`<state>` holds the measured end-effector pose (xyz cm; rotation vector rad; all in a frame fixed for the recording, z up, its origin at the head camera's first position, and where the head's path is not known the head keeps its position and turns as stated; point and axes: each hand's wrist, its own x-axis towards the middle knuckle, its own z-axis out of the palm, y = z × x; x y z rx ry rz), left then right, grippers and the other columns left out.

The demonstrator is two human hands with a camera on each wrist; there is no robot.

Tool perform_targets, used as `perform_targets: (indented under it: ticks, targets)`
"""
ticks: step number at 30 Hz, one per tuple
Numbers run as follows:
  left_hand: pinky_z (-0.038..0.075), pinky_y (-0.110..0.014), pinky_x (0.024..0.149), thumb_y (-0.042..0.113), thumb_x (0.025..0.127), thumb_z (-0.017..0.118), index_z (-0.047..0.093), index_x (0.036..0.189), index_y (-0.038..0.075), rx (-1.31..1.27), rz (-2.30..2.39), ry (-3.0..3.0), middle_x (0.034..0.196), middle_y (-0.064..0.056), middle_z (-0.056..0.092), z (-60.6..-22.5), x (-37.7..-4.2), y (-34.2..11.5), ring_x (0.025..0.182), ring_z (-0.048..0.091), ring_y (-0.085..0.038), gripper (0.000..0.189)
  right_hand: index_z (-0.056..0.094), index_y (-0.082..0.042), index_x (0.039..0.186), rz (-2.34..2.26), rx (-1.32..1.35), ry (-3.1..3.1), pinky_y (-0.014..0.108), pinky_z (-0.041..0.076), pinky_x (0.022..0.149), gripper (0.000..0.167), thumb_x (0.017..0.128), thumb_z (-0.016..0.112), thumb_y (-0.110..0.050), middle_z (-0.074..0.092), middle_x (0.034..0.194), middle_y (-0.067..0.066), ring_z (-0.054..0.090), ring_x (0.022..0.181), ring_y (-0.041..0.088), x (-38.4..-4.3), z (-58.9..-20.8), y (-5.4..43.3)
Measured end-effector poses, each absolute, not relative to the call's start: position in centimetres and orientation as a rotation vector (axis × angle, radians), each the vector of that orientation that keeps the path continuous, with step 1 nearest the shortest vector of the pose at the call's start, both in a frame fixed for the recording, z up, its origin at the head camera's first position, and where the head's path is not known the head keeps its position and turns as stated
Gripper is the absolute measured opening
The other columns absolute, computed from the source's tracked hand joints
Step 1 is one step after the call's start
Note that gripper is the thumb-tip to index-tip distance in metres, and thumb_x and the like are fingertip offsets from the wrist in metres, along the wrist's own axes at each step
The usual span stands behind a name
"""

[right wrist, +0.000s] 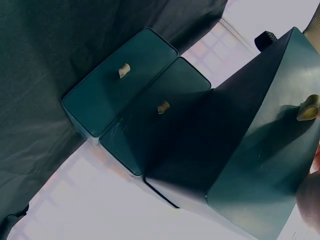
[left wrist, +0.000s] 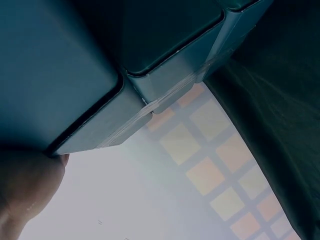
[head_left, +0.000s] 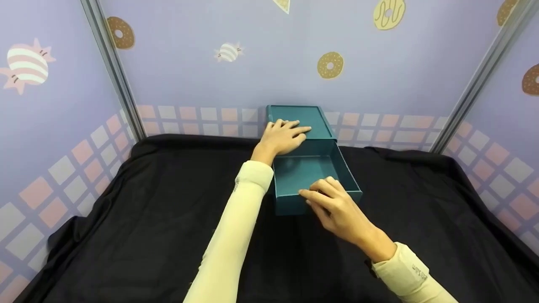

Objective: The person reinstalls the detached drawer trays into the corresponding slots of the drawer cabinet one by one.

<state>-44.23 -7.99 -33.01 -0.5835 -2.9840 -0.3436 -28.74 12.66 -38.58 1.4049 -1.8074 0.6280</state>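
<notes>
A teal drawer cabinet [head_left: 301,113] stands at the back of the cloth, seen from above. Its top drawer [head_left: 301,170] is pulled far out toward me and has nothing inside. My left hand [head_left: 281,138] rests on the cabinet's top near the front edge, fingers spread. At the drawer's front, my right hand [head_left: 337,206] has its fingers curled and pinches the small brass-coloured knob [right wrist: 309,108]. The right wrist view shows two lower drawers pushed in, each with a similar knob [right wrist: 163,107]. The left wrist view catches part of the left hand [left wrist: 30,185] against the cabinet edge.
Black cloth [head_left: 147,227] covers the table, rumpled along its back and side edges. Lilac panels [head_left: 269,75] with sweets and tiles printed on them enclose the back and both sides. Metal posts [head_left: 116,71] stand at the corners. The cabinet is close to the back panel.
</notes>
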Motion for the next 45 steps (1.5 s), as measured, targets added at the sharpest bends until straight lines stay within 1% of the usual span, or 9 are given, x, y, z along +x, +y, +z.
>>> perform_targets:
  ticks: [7, 10, 14, 21, 28, 34, 45]
  targets:
    - [0.018, -0.054, 0.128, 0.049, 0.114, 0.029, 0.037, 0.164, 0.045, -0.587, -0.356, -2.976, 0.175, 0.005, 0.028, -33.00, -44.16, -8.01, 0.161, 0.023, -0.030, 0.051, 0.076, -0.005, 0.123, 0.630, 1.370, -1.825, 0.032, 0.043, 0.083, 0.035, 0.090, 0.076, 0.007, 0.069, 0.108, 0.004, 0.054, 0.089, 0.021, -28.71, -38.64, 12.46]
    - [0.016, -0.055, 0.129, 0.049, 0.114, 0.029, 0.038, 0.164, 0.045, -0.586, -0.360, -2.978, 0.175, 0.005, 0.028, -33.01, -44.14, -8.02, 0.161, 0.022, -0.030, 0.051, 0.074, -0.005, 0.121, 0.645, 1.356, -1.837, 0.032, 0.042, 0.084, 0.034, 0.089, 0.077, 0.007, 0.069, 0.108, 0.003, 0.054, 0.090, 0.021, -28.73, -38.64, 12.38]
    - [0.016, -0.055, 0.129, 0.048, 0.114, 0.029, 0.038, 0.165, 0.045, -0.588, -0.365, -2.980, 0.176, 0.004, 0.027, -33.06, -44.16, -8.06, 0.161, 0.022, -0.031, 0.052, 0.072, -0.005, 0.116, 0.678, 1.342, -1.850, 0.032, 0.041, 0.085, 0.029, 0.090, 0.078, 0.006, 0.069, 0.107, 0.003, 0.055, 0.091, 0.021, -28.83, -38.69, 12.23]
    - [0.017, -0.054, 0.128, 0.049, 0.114, 0.028, 0.036, 0.165, 0.046, -0.579, -0.356, -2.991, 0.176, 0.005, 0.027, -33.19, -44.21, -8.12, 0.161, 0.023, -0.029, 0.051, 0.072, -0.008, 0.116, 0.701, 1.310, -1.893, 0.034, 0.041, 0.082, 0.025, 0.093, 0.076, 0.002, 0.068, 0.108, 0.002, 0.055, 0.092, 0.021, -28.88, -39.05, 12.18]
    - [0.014, -0.053, 0.130, 0.050, 0.114, 0.026, 0.034, 0.165, 0.048, -0.572, -0.344, -3.021, 0.177, 0.007, 0.023, -33.03, -44.39, -7.99, 0.162, 0.019, -0.028, 0.052, 0.072, -0.008, 0.116, 0.714, 1.286, -1.938, 0.035, 0.039, 0.081, 0.018, 0.098, 0.072, -0.003, 0.068, 0.108, 0.003, 0.054, 0.093, 0.022, -29.08, -39.30, 12.30]
    - [0.014, -0.054, 0.129, 0.049, 0.114, 0.028, 0.036, 0.165, 0.046, -0.589, -0.369, -3.007, 0.176, 0.005, 0.025, -32.89, -44.08, -8.01, 0.162, 0.020, -0.030, 0.052, 0.073, -0.009, 0.115, 0.708, 1.256, -1.969, 0.035, 0.035, 0.079, 0.017, 0.098, 0.073, -0.005, 0.068, 0.109, 0.002, 0.054, 0.093, 0.022, -29.16, -39.32, 12.43]
    - [0.016, -0.055, 0.128, 0.049, 0.114, 0.028, 0.037, 0.165, 0.046, -0.598, -0.363, -2.990, 0.176, 0.005, 0.027, -32.80, -44.16, -7.78, 0.161, 0.021, -0.031, 0.052, 0.073, -0.009, 0.116, 0.712, 1.230, -1.985, 0.036, 0.036, 0.081, 0.018, 0.099, 0.073, -0.005, 0.068, 0.111, 0.002, 0.055, 0.096, 0.023, -29.49, -39.39, 12.50]
